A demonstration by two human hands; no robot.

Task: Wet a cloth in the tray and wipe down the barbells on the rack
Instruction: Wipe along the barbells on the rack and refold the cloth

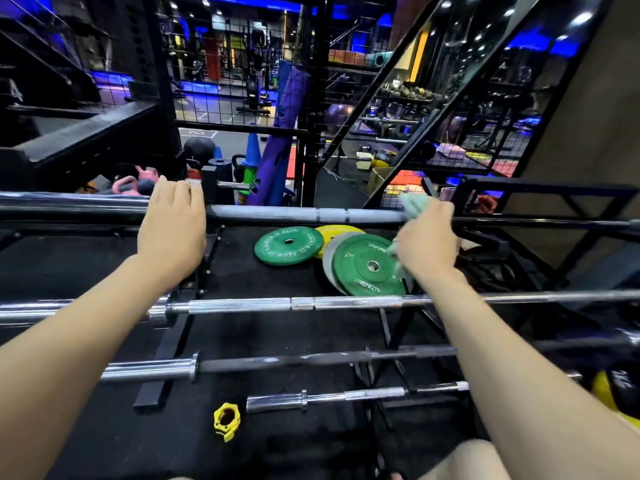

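Head view. My left hand [171,223] lies over the top barbell [304,214], fingers draped across the shaft and gripping it to steady it. My right hand [427,242] is closed around the pale green cloth [414,204] and presses it against the same bar, well to the right of the left hand. Part of the cloth bunches above the knuckles; a tail hangs below the wrist. Three more barbells lie on the rack nearer to me than either hand: the second barbell [301,303], the third barbell [311,358] and the short barbell [346,396]. Green plates [367,265] lie on the floor beneath the right hand. The tray is not in view.

Procedure, as I judge it: keep the left hand braced so the bar does not roll, wrap the cloth fully around the shaft, and draw it along the knurled section with even pressure. Keep the hanging tail clear of the rack upright.
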